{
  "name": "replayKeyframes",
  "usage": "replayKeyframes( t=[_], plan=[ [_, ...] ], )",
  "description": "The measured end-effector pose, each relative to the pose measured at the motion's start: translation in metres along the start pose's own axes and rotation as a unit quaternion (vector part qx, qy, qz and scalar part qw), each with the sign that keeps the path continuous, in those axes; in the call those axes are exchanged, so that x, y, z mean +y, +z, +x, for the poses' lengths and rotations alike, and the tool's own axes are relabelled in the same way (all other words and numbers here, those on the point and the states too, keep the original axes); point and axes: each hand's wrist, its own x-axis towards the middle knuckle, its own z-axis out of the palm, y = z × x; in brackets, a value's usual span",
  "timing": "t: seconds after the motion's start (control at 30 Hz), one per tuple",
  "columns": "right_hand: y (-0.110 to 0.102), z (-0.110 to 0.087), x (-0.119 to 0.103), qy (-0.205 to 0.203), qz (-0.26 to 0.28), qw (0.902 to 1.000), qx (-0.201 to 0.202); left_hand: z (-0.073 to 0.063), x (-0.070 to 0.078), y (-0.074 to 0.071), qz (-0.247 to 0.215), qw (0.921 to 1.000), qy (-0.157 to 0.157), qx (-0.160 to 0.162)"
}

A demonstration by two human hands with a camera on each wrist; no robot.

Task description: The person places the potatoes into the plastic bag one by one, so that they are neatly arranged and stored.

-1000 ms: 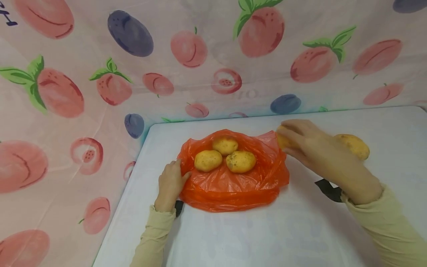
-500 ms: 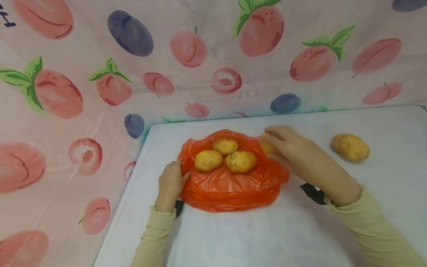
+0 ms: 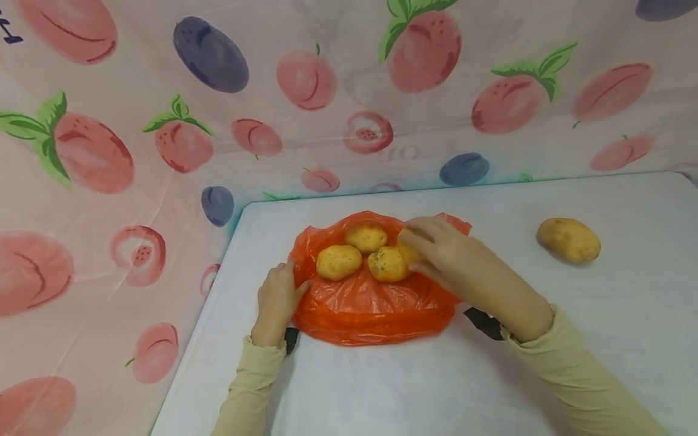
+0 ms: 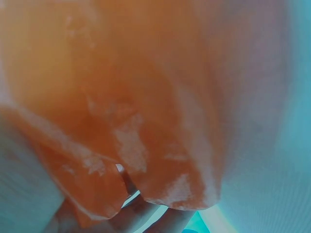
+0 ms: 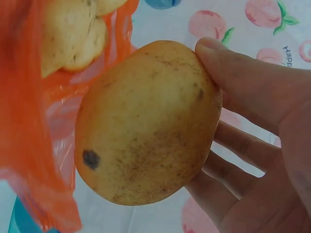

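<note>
A red plastic bag (image 3: 376, 327) lies spread on the table with three potatoes on it: the left potato (image 3: 339, 262), the back potato (image 3: 366, 237) and the front potato (image 3: 386, 264). My right hand (image 3: 452, 254) holds another potato (image 5: 150, 126) over the bag's right side, gripped between thumb and fingers in the right wrist view. In the head view it partly covers the front potato. With my left hand (image 3: 277, 300) I hold the bag's left edge; the thumb lies over the film, and the left wrist view is mostly blurred red plastic (image 4: 160, 121).
One more potato (image 3: 569, 240) lies on the white table (image 3: 382, 387) at the right. Behind and to the left hangs a fruit-printed cloth (image 3: 305, 133). A black strap (image 3: 483, 323) is on the right wrist.
My right hand has moved left with its potato, from the bag's right edge to over the bag beside the front potato. The left hand has stayed on the bag's left edge.
</note>
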Motion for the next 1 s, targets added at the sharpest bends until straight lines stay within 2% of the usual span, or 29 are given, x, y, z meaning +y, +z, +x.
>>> replayKeyframes(
  t=[0.47, 0.67, 1.0],
  plan=[
    [0.024, 0.016, -0.024, -0.004, 0.007, 0.9987, -0.05, 0.001, -0.001, -0.001, 0.002, 1.0, 0.003, -0.001],
    [0.034, 0.022, -0.032, -0.018, 0.009, 0.9976, -0.066, 0.001, -0.001, -0.001, 0.002, 1.0, 0.007, 0.001],
    [0.052, 0.03, -0.046, -0.047, -0.026, 0.9955, -0.078, 0.001, -0.001, 0.0, 0.002, 1.0, -0.002, -0.008]
  ],
)
